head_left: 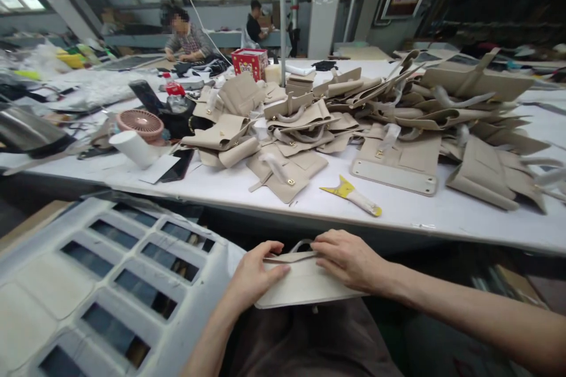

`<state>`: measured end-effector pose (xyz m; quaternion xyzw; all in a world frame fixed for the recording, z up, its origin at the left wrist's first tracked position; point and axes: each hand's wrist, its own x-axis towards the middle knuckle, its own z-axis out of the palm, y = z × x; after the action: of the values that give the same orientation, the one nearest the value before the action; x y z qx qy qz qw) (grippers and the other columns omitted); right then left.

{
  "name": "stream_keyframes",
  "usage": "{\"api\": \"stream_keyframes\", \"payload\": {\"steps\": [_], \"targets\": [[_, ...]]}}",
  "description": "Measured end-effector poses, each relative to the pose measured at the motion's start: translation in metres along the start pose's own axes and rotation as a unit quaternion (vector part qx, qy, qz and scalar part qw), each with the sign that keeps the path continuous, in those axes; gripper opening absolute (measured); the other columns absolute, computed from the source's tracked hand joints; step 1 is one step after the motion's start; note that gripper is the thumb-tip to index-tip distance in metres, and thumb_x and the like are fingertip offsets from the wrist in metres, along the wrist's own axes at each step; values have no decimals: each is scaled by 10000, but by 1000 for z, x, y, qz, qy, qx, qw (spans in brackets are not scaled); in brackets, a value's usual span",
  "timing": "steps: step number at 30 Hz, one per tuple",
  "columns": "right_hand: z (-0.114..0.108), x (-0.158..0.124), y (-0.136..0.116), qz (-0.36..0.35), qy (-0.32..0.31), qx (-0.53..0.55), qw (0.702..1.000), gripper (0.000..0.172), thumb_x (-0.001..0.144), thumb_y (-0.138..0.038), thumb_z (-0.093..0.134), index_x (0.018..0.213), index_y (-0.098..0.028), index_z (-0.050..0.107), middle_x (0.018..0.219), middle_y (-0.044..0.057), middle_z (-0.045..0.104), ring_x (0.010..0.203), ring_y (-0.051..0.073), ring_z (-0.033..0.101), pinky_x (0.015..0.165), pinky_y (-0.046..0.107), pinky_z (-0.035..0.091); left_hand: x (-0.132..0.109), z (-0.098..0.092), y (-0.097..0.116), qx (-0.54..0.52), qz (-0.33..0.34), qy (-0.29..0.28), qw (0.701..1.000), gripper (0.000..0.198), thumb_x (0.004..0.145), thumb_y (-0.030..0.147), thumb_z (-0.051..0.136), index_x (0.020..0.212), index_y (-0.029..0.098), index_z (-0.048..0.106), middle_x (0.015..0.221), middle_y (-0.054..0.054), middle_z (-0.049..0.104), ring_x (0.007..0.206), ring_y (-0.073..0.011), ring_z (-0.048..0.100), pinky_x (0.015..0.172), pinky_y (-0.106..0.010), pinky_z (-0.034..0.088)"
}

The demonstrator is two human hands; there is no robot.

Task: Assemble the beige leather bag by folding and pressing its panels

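Over my lap I hold a beige leather bag piece (pixel 300 284), its pale flat panel facing me and a thin handle loop showing at its far edge. My left hand (pixel 259 275) grips its left end, thumb on the near face and fingers behind the top edge. At the right part of the same edge, my right hand (pixel 347 259) is closed with bent fingers over the piece; its fingertips are partly hidden. On the table edge beyond lies a yellow-and-white tool (pixel 352 194) with a forked, flat end.
A big pile of beige bag pieces (pixel 380 106) covers the table (pixel 212 194). To the left are a pink fan (pixel 140 122), a white roll (pixel 132 148), a phone (pixel 177 166) and a metal kettle (pixel 30 129). A white slotted plastic crate (pixel 101 283) stands beside my left arm. Two people sit farther back.
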<state>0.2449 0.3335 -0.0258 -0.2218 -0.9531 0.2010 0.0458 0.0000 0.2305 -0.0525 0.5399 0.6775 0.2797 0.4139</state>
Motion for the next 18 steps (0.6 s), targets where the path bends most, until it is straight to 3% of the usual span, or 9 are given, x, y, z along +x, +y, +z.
{"api": "stream_keyframes", "payload": {"steps": [3, 6, 11, 14, 16, 18], "targets": [[10, 27, -8, -102, -66, -100, 988, 256, 982, -210, 401, 997, -134, 646, 969, 116, 661, 868, 237, 589, 754, 377, 455, 2, 0, 2, 2, -7, -6, 1000, 407, 743, 322, 695, 1131, 206, 660, 1098, -42, 698, 1016, -221, 635, 918, -302, 477], [17, 47, -6, -127, -124, -65, 982, 222, 932, -134, 434, 943, -108, 654, 932, 136, 661, 815, 237, 587, 709, 364, 420, 1, 0, 3, 4, -10, -17, 1000, 405, 754, 347, 690, 1138, 220, 661, 1104, -31, 704, 1029, -223, 640, 913, -290, 482], [12, 67, -1, 2, -107, 41, 993, 268, 913, -178, 434, 889, -78, 682, 908, 163, 679, 748, 225, 600, 663, 332, 397, 0, -2, 4, 34, -21, -39, 998, 436, 775, 379, 672, 1194, 264, 634, 1129, 5, 705, 1047, -229, 639, 895, -287, 484], [3, 63, 16, 47, -124, 128, 983, 391, 967, -304, 397, 855, -117, 722, 815, 90, 707, 705, 184, 610, 634, 276, 417, 0, -5, 7, 59, -27, -53, 996, 452, 781, 386, 658, 1214, 260, 628, 1164, -4, 696, 1082, -237, 627, 914, -296, 475], [1, 49, 38, 95, -138, 262, 950, 522, 999, -452, 342, 898, -137, 745, 830, 63, 726, 731, 169, 629, 647, 249, 446, 2, -6, 14, 76, -19, -57, 995, 434, 781, 328, 632, 1208, 250, 634, 1194, -10, 683, 1112, -231, 612, 956, -299, 455], [5, 26, 63, 160, -131, 386, 899, 640, 983, -590, 316, 960, -117, 746, 923, 85, 733, 818, 183, 643, 709, 256, 472, 6, -3, 25, 101, 7, -56, 993, 447, 751, 209, 577, 1193, 241, 637, 1194, -13, 676, 1114, -215, 602, 988, -301, 432]]}}
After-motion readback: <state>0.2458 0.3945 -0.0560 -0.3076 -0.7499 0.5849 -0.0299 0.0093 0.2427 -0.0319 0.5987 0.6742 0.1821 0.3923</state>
